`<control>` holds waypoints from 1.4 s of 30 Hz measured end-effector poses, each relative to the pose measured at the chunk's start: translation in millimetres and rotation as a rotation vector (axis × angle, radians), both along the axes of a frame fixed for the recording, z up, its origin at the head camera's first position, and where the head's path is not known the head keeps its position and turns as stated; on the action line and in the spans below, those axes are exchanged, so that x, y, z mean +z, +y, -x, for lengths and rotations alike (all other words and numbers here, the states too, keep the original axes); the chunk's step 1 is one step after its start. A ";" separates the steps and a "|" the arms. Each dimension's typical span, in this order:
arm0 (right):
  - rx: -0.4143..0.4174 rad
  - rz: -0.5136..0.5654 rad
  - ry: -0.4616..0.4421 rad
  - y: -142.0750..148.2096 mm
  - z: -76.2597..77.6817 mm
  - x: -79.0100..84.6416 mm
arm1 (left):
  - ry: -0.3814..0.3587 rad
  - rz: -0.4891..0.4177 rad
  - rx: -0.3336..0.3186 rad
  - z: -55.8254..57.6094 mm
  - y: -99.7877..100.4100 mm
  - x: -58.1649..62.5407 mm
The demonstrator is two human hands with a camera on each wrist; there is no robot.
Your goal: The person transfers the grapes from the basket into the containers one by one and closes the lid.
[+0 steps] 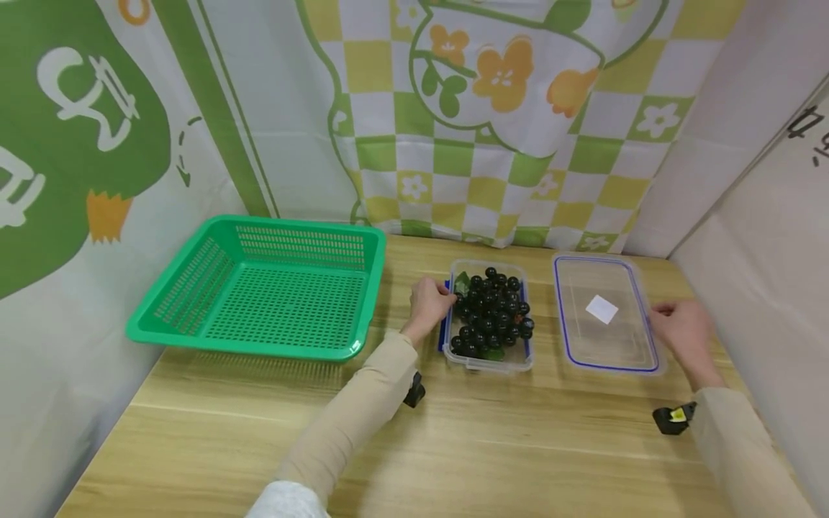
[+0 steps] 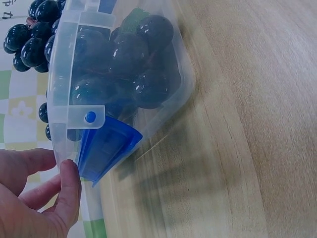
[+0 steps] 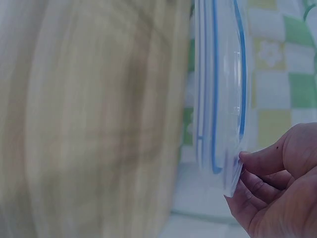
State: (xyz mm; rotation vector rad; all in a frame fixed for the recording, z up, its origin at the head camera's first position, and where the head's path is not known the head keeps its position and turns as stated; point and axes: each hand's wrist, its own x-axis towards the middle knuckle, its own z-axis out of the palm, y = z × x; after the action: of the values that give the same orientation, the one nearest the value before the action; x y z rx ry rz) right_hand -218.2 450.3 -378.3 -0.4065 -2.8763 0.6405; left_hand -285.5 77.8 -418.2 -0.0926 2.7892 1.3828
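Note:
A clear plastic container (image 1: 492, 367) with blue side latches holds a bunch of dark grapes (image 1: 488, 313) with green leaves. My left hand (image 1: 429, 306) pinches the left rim of this container between thumb and fingers; in the left wrist view a blue latch (image 2: 106, 148) hangs down beside the fingers (image 2: 69, 191). To the right, a clear lid (image 1: 605, 345) with a blue seal and a white label (image 1: 601, 309) is pinched at its right edge by my right hand (image 1: 685, 332). In the right wrist view the lid (image 3: 230, 89) appears edge-on, apart from the wood surface.
A green perforated plastic basket (image 1: 285, 302) stands on the left of the wooden table (image 1: 505, 446). Behind the table hangs a checked, flowered curtain (image 1: 466, 165). White fabric walls (image 1: 771, 266) bound both sides.

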 end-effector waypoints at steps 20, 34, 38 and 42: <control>0.111 0.101 0.088 -82.4 9.0 44.2 | 0.034 -0.006 -0.020 -2.2 -1.3 -0.9; 0.194 0.143 0.136 -126.1 15.8 44.4 | 0.086 -0.010 -0.022 -2.1 -2.0 -5.2; 0.182 0.159 0.119 -131.1 17.0 43.6 | 0.312 0.001 -0.032 -8.2 0.8 -3.8; 0.170 0.184 0.100 -133.0 19.0 44.1 | 0.670 0.046 -0.069 -16.1 6.3 6.6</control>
State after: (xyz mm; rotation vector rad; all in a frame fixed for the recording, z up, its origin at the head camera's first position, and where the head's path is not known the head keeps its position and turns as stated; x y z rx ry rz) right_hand -237.2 317.3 -334.3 -0.1482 -2.7865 0.9306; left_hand -269.4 84.1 -411.6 0.5658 3.2881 1.5595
